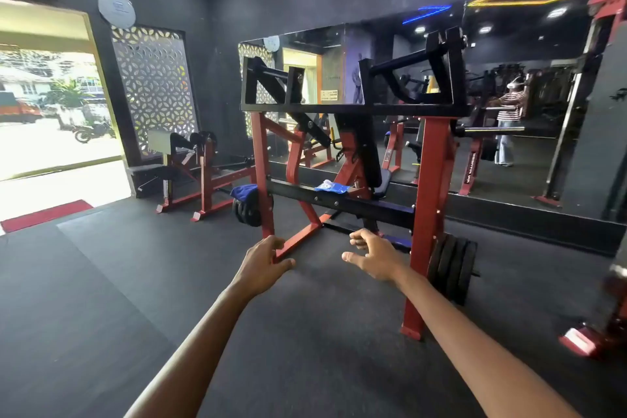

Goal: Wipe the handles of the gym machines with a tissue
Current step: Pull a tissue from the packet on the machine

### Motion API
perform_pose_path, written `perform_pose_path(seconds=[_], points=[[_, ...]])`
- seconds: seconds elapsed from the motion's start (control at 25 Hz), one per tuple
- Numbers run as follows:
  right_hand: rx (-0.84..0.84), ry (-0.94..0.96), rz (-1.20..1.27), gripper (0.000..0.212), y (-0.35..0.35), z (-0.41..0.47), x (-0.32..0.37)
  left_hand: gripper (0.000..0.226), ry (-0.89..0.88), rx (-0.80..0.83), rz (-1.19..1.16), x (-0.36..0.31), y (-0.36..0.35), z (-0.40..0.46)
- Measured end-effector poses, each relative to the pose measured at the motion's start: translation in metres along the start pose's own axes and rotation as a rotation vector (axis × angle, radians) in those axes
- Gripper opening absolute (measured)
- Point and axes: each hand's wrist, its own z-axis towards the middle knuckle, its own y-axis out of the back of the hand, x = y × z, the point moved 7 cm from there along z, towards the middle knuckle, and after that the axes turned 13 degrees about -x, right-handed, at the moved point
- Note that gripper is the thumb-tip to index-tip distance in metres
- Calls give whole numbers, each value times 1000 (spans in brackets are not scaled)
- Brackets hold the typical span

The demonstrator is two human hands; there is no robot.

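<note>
At the far left a bright doorway (51, 88) opens to the street. The left hand (263, 263) reaches forward over the dark floor mat (118, 282), fingers loosely spread, holding nothing. Beside it the right hand (373, 256) hangs open and empty too. Beyond them, a blue-and-white tissue pack (331, 186) lies on the black crossbar (339, 200) of the red machine (429, 180), before the mirror (509, 78)

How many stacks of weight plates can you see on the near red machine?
2: one stack at the machine's left end, under a blue cloth; one stack low at its right post. More may be hidden behind the frame.
</note>
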Motion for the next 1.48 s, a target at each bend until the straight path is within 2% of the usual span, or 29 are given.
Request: perform_pose_path(seconds=[0.44, 0.8, 1.0, 1.2, 1.48], points=[[43, 17, 5, 54, -32, 109, -28, 48, 17, -18, -12, 35, -45, 102], [-4, 18, 7, 40, -59, 300, -95, 49, 71, -77, -7, 69, -113, 272], [79, -26, -44, 38, -110, 383, -157, 46, 137, -19, -13, 123, -178, 350], [50, -80, -32, 32, -151, 497, -211, 44, 129, -7, -26, 171, -240, 457], [45, -157, -45, 31, -215, 685, -265, 38, 174, 61, -44, 245, -321, 649]])
